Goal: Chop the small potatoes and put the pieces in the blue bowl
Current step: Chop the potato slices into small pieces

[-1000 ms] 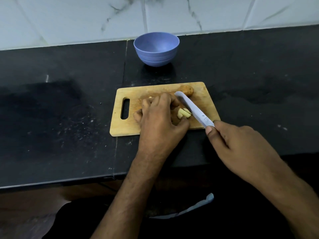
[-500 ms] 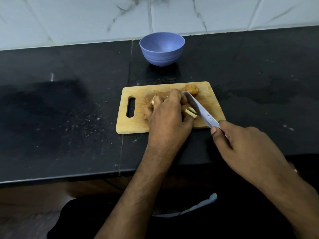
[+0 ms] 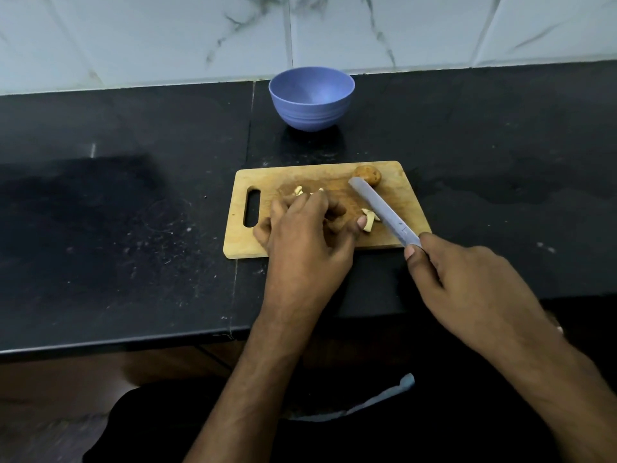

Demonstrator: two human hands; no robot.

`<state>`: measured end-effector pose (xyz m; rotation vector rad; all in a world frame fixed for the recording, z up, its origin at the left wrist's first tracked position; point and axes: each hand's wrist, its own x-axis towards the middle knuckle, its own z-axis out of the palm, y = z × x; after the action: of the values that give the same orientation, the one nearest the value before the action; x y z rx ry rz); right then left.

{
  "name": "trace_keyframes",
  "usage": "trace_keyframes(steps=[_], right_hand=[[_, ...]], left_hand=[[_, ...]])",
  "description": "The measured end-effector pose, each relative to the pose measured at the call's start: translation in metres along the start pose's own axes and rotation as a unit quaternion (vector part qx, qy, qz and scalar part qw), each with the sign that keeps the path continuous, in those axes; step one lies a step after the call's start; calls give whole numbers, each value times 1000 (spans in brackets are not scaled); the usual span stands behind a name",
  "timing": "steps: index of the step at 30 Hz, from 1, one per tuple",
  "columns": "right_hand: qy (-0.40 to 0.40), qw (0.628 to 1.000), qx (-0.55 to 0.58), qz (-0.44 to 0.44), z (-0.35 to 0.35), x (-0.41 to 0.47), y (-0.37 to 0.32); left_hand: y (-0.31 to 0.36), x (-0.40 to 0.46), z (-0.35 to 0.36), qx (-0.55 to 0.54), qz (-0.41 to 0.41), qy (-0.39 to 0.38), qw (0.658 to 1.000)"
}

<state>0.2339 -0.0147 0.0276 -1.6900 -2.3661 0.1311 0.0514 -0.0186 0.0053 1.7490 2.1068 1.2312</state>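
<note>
Black counter (image 3: 133, 228), unlabelled blue bowl (image 3: 311, 98)

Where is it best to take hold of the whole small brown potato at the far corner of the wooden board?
Pinch the small brown potato from above, across its rounded sides, probably from its left; the knife blade lies close before it.

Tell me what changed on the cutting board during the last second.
The left hand shifted leftward off the cut pieces, uncovering more of them. The right hand keeps its grip on the knife. Whole potato, board and blue bowl stayed put.
</note>
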Motion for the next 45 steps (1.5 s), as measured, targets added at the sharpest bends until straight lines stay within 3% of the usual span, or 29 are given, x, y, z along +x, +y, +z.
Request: trace_keyframes(steps=[12, 21, 29, 38, 45], right_hand=[[-5, 1000, 19, -6, -2, -9, 0], [-21, 1000, -12, -11, -2, -13, -3], [-83, 996, 10, -2, -13, -20, -5], [-125, 992, 10, 13, -14, -19, -19], [-96, 995, 20, -4, -3, 0, -24]], left_hand=[[-2, -2, -3, 81, -22, -49, 995], [3, 3, 5, 116, 11, -12, 993], [5, 3, 10, 180, 6, -15, 984], [3, 3, 12, 174, -9, -16, 984], [2, 1, 9, 141, -31, 5, 990]])
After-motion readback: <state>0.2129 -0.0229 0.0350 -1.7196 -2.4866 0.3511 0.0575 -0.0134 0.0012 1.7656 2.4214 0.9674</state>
